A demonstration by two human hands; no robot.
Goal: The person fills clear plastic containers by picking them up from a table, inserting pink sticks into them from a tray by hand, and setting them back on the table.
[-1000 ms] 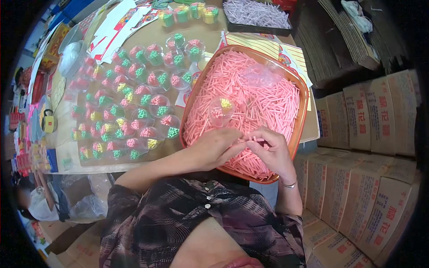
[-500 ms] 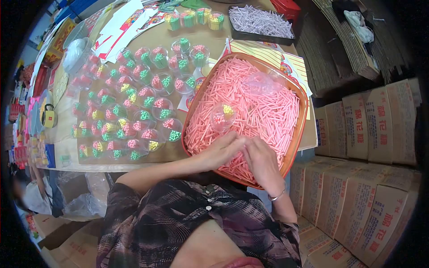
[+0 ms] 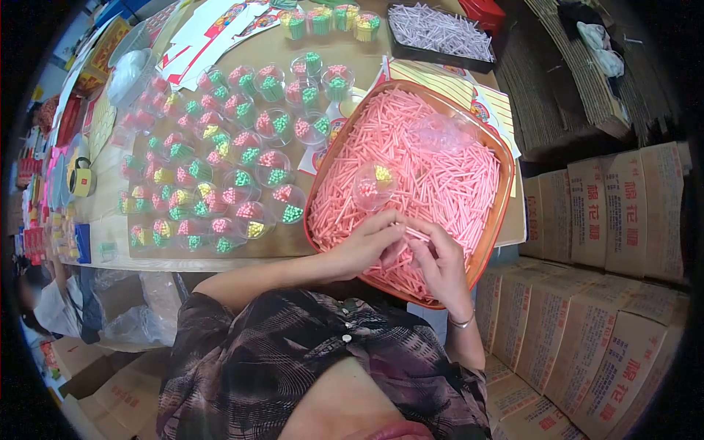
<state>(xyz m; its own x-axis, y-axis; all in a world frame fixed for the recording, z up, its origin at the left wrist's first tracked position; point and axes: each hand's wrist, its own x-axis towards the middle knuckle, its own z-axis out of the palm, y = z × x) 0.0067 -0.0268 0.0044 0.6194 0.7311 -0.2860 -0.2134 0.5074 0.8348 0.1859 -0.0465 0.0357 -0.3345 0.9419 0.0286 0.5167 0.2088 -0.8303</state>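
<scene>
An orange-rimmed tray [image 3: 506, 194] full of loose pink sticks [image 3: 455, 183] lies in front of me. Over its near part my left hand [image 3: 367, 246] and my right hand [image 3: 438, 262] meet at the fingertips. A few pink sticks [image 3: 416, 235] show between the fingers of my right hand, their ends reaching my left fingertips. What my left fingers pinch is too small to make out. Just beyond the hands, a clear cup [image 3: 374, 187] with pink and yellow pieces rests on the sticks. A crumpled clear plastic bag [image 3: 444, 134] lies farther back in the tray.
Many clear cups [image 3: 273, 126] with pink, green and yellow stick bundles cover the table on the left. A black tray [image 3: 440, 33] of pale purple sticks stands at the back. Cardboard boxes [image 3: 587, 315] are stacked on the right. Part of another person shows at the far left.
My hands, close together throughout, have shifted their fingers; my right hand has turned and opened somewhat from the half-second-earlier view, showing pink sticks. The whole view has shifted slightly.
</scene>
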